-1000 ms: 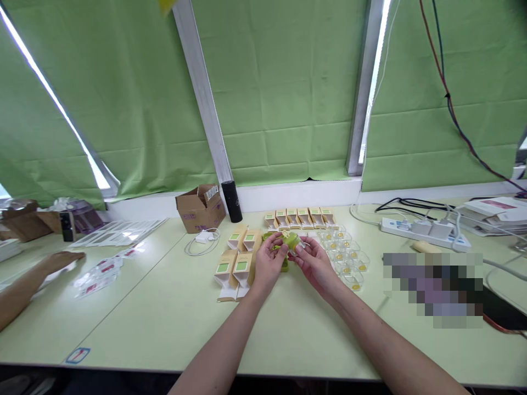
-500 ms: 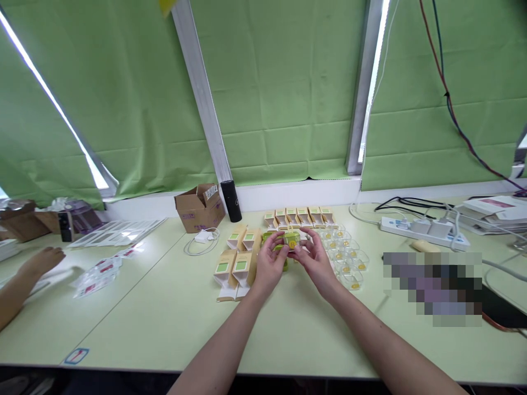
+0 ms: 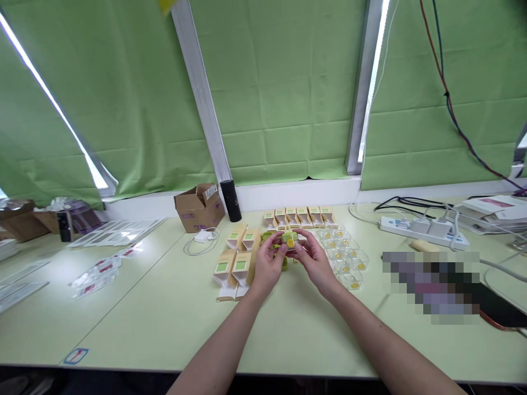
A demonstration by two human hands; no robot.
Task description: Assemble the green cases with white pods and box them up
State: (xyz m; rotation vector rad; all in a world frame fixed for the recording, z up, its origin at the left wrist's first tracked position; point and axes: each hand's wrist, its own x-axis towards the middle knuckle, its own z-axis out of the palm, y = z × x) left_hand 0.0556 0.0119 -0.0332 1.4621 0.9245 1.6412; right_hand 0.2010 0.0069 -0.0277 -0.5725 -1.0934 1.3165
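Between my two hands is a small clear container with a green lid and a round yellow sticker (image 3: pixel 290 240). My left hand (image 3: pixel 269 260) grips its left side and my right hand (image 3: pixel 313 259) its right side, fingers curled around it. Green lids (image 3: pixel 284 264) lie on the table behind and below my left fingers, partly hidden. To the right of my right hand stand rows of clear plastic cups (image 3: pixel 346 255) with yellow round stickers. Left of my left hand are several open cardboard boxes (image 3: pixel 242 263) with green labels.
Another row of small boxes (image 3: pixel 302 216) stands behind my hands. A brown carton (image 3: pixel 200 208) and a black cylinder (image 3: pixel 231 201) are at the back. On the right lie a power strip (image 3: pixel 424 233), cables and a phone (image 3: pixel 502 304); on the left, plastic packets (image 3: pixel 99 277).
The container has turned in my hands, so its green lid with a small loop on top now shows upright. Another person's arm at the left has gone out of view.
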